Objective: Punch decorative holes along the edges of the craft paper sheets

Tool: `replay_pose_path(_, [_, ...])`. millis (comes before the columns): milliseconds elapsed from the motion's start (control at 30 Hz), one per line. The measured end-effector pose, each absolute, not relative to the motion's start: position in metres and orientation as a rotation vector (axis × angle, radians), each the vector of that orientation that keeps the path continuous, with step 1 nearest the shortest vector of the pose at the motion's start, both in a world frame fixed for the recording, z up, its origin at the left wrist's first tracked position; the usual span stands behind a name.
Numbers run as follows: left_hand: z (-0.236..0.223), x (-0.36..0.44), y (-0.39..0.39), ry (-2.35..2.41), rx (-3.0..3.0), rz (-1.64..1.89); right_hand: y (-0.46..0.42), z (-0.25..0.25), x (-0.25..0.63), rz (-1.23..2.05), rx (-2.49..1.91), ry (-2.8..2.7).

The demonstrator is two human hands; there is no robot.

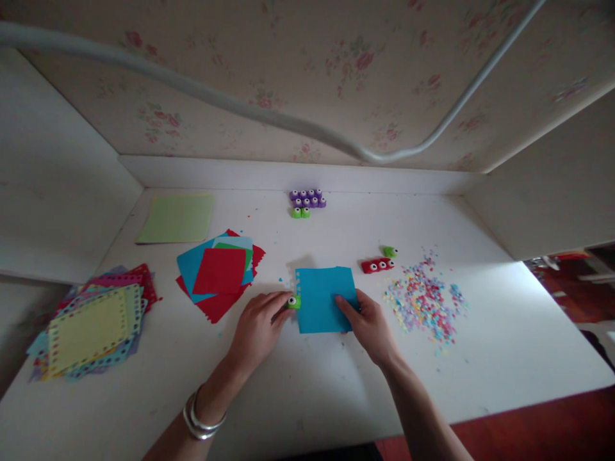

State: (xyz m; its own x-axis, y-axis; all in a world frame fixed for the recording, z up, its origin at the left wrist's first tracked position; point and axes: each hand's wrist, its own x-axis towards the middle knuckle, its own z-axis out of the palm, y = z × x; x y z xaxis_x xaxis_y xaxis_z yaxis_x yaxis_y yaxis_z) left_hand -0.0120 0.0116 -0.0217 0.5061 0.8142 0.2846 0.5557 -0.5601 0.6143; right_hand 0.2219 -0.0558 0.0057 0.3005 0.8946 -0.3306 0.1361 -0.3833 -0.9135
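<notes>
My left hand (259, 323) grips a small green craft punch (294, 301) set on the left edge of a blue paper square (321, 301). Above the punch, that edge carries a row of small notches. My right hand (368, 320) pinches the paper at its right side, thumb on top and the other fingers underneath. Right of the paper lie several red craft punches (378, 266) in a row, and another green punch (389, 251) sits just behind them.
Punched paper sheets (89, 323) are piled at the left. Nearer the middle are coloured sheets (221, 272), with pale green paper (175, 219) behind. Purple punches (307, 199) and two green punches (300, 213) stand at the back. Confetti (427, 301) covers the right side.
</notes>
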Motion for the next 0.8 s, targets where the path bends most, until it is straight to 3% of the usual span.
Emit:
replay_pose_path(167, [-0.024, -0.013, 0.009, 1.131, 2.368, 0.730, -0.058, 0.003, 0.221, 0.927, -1.970, -1.191])
replay_pose_path(367, [-0.021, -0.014, 0.007, 1.134, 2.347, 0.733, -0.068, -0.002, 0.224, 0.237, -1.955, -1.661])
replay_pose_path(533, [-0.018, -0.014, 0.008, 1.142, 2.329, 0.712, -0.073, -0.016, 0.227, 0.186, -1.822, -2.074])
replay_pose_path(800, [-0.016, -0.012, 0.008, 1.156, 2.330, 0.713, -0.072, -0.017, 0.228, 0.124, -1.793, -2.118])
